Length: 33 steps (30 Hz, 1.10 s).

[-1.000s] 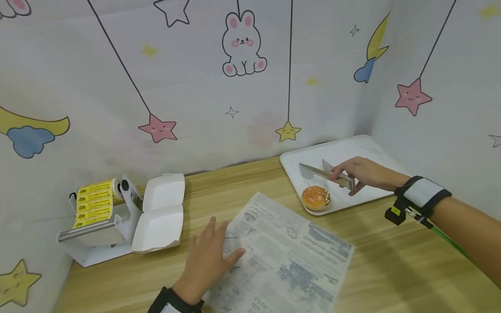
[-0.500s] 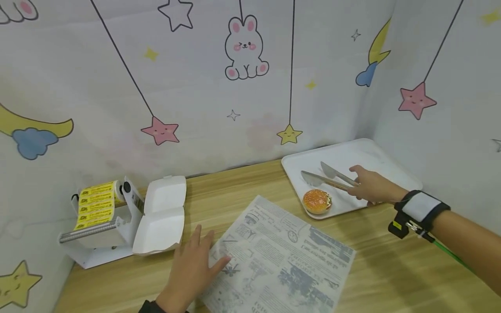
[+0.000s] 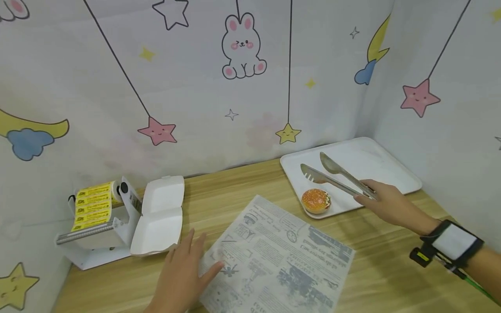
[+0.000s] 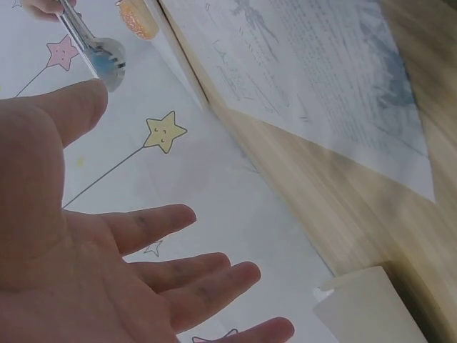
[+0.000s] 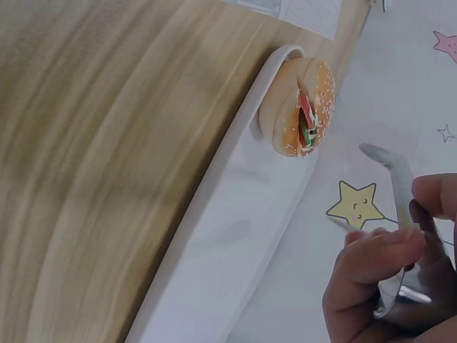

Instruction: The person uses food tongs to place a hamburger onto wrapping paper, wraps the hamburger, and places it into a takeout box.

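My right hand [image 3: 385, 202] grips metal tongs [image 3: 342, 171] above the white tray [image 3: 391, 167]. The tongs' two arms stand apart, one end slotted and the other spoon-like, pointing left. A sesame-bun burger [image 3: 316, 201] lies at the tray's front left corner, just below the slotted end and apart from it. In the right wrist view the burger [image 5: 300, 107] shows its filling, and curled fingers hold the tongs [image 5: 410, 250]. My left hand [image 3: 180, 274] has its fingers spread, beside the left edge of a printed paper sheet [image 3: 282, 256]; whether it touches the sheet I cannot tell.
A white clamshell box [image 3: 158, 228] lies unfolded on the wooden table [image 3: 231, 182], left of the sheet. Beside it stands a dispenser [image 3: 127, 217] with a roll of yellow labels [image 3: 94, 204]. Patterned walls [image 3: 195, 87] enclose the table's back and sides.
My right hand has moved its hold toward the rear of the tongs, shifted right, and the tongs have spread wider. My left hand has drawn back down and left. The burger stays put.
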Each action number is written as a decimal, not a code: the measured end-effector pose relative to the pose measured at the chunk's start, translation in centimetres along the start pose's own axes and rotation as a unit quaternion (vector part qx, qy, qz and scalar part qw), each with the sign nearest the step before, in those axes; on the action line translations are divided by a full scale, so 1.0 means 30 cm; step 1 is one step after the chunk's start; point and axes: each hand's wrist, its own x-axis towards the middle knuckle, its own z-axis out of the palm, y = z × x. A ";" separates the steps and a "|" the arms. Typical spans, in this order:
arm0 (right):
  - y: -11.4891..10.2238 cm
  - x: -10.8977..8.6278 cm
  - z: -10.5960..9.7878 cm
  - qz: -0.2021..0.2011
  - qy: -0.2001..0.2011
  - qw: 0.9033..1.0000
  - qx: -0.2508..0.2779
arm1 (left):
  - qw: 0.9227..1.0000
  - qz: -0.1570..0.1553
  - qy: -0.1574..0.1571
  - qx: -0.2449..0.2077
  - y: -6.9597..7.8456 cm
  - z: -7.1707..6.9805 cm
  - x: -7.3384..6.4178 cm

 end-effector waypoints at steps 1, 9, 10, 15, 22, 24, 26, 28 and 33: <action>0.004 -0.025 -0.002 -0.001 0.003 1.000 -0.001 | 1.000 0.000 0.005 0.000 -0.006 -0.003 -0.007; 0.045 -0.156 0.031 -0.014 -0.028 0.999 0.012 | 1.000 -0.008 0.024 0.008 -0.036 -0.020 -0.037; 0.048 -0.160 0.038 -0.021 -0.030 0.999 0.015 | 1.000 -0.011 0.020 0.009 -0.037 -0.020 -0.036; 0.052 -0.158 0.059 -0.042 -0.034 0.998 0.027 | 1.000 -0.010 0.012 0.011 -0.032 -0.016 -0.032; 0.054 -0.153 0.076 -0.046 -0.041 0.998 0.012 | 1.000 -0.007 0.023 0.010 -0.033 -0.003 -0.044; 0.056 -0.158 0.082 -0.048 -0.041 0.998 0.005 | 1.000 -0.010 0.017 0.011 -0.034 0.001 -0.055; 0.057 -0.164 0.083 -0.048 -0.042 0.998 0.000 | 1.000 -0.010 0.013 0.009 -0.035 0.003 -0.061; 0.055 -0.170 0.080 -0.052 -0.034 0.998 -0.005 | 1.000 -0.006 0.015 0.007 -0.033 0.000 -0.061; 0.027 -0.192 0.055 -0.089 0.000 0.996 0.010 | 0.999 0.018 0.038 0.005 -0.022 -0.019 -0.029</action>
